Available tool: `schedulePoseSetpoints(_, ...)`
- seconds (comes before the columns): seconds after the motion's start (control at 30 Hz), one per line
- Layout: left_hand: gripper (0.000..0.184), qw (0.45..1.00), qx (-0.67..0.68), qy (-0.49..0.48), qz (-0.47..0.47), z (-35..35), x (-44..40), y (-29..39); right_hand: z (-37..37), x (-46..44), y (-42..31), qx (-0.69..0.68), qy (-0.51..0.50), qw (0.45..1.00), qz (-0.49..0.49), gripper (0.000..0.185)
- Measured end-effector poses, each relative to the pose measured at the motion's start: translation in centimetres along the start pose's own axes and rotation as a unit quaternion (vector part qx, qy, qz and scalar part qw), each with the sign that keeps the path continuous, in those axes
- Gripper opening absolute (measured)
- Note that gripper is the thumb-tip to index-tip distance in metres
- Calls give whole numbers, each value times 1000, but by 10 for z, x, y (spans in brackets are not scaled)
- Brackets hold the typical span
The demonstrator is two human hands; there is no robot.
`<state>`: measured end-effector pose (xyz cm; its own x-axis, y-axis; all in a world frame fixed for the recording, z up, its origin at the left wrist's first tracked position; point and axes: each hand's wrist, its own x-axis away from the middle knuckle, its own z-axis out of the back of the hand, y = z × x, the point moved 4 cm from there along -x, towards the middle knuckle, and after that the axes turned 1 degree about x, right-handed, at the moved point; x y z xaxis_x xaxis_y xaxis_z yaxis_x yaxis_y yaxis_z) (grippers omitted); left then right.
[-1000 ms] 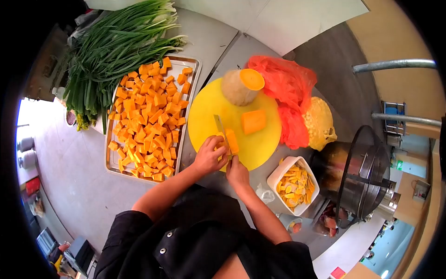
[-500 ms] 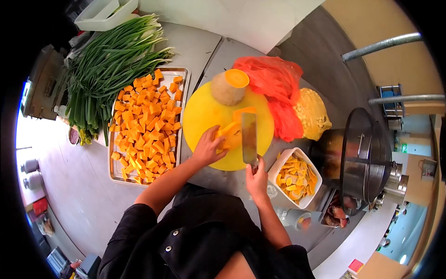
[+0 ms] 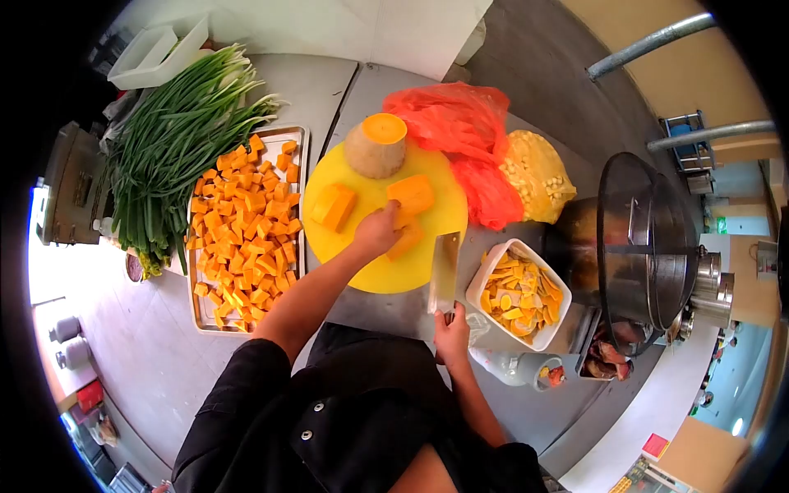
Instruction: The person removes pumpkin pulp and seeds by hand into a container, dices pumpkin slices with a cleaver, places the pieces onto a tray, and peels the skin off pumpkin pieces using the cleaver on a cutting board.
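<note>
Over the round yellow cutting board point(image 3: 357, 275), my left hand point(image 3: 378, 230) touches the orange pumpkin pieces, its fingers closed at the edge of one block point(image 3: 411, 194). Another slab lies under and beside the fingers. A separate pumpkin chunk point(image 3: 333, 206) rests at the board's left. At the top stands an unpeeled pumpkin end point(image 3: 376, 146) with its cut face up. My right hand point(image 3: 451, 335) is wrapped round the handle of a cleaver point(image 3: 445, 271), whose blade points up beside the board's right edge.
A metal tray point(image 3: 302, 164) of pumpkin cubes lies left, with green onions point(image 3: 173, 140) behind. Red plastic bags point(image 3: 452, 123), a yellow bag point(image 3: 536, 177), a white container point(image 3: 559, 316) of peelings and a large dark pot point(image 3: 649, 255) are at the right.
The cleaver has moved right, off the pumpkin. A chunk now sits at the board's left, and my left hand has moved over to the pieces on the right.
</note>
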<state>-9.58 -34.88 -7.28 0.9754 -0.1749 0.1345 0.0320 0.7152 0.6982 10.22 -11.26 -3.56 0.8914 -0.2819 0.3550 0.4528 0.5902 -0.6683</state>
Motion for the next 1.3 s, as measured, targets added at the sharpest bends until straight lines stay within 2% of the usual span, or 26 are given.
schedulePoseSetpoints(0.1,59,984,95,108,104,-2,36,-19,10,6,-23,45,-33,998,31,45)
schedulePoseSetpoints(0.2,62,949,91,191,235,-17,88,-41,8,5,-24,79,-73,991,74,42)
schedulePoseSetpoints(0.3,63,939,58,100,324,-8,113,-24,6,-1,-24,115,-88,982,125,37)
schedulePoseSetpoints(0.4,64,962,29,96,254,-24,122,-28,19,-3,-40,144,-112,971,153,33)
schedulePoseSetpoints(0.5,59,962,37,67,263,-3,127,-17,31,-1,-80,171,-127,953,216,30)
schedulePoseSetpoints(0.6,47,978,14,180,108,3,143,-18,31,5,-126,206,-166,933,242,25)
schedulePoseSetpoints(0.63,44,984,-23,163,63,5,144,-15,20,2,-129,210,-175,926,261,24)
schedulePoseSetpoints(0.7,39,987,-100,124,-31,9,144,-10,-17,-11,-119,214,-190,912,295,22)
schedulePoseSetpoints(0.73,38,986,-112,114,-49,5,144,-12,-50,-28,-88,262,-206,900,279,21)
schedulePoseSetpoints(0.83,35,982,-139,92,-90,0,133,-23,-62,-33,-75,260,-164,904,297,21)
schedulePoseSetpoints(0.93,35,979,-145,60,-131,1,135,-23,-48,-36,-61,117,-143,914,360,22)
schedulePoseSetpoints(1.0,35,964,-180,62,-184,8,130,-21,-27,-33,-52,87,-93,936,327,23)
schedulePoseSetpoints(1.07,38,934,-210,13,-288,27,111,-1,-11,-30,-42,64,-40,951,299,25)
schedulePoseSetpoints(1.1,40,913,-223,-15,-341,33,98,5,-5,-31,-40,60,-45,961,267,24)
schedulePoseSetpoints(1.13,54,895,-236,-75,-370,25,83,-1,3,-33,-43,55,-49,969,234,23)
schedulePoseSetpoints(1.23,64,913,-157,-180,-329,17,56,-10,7,-39,-31,80,-66,979,178,22)
schedulePoseSetpoints(1.3,65,969,-120,-88,-198,7,62,-11,0,-36,-22,96,-68,980,158,21)
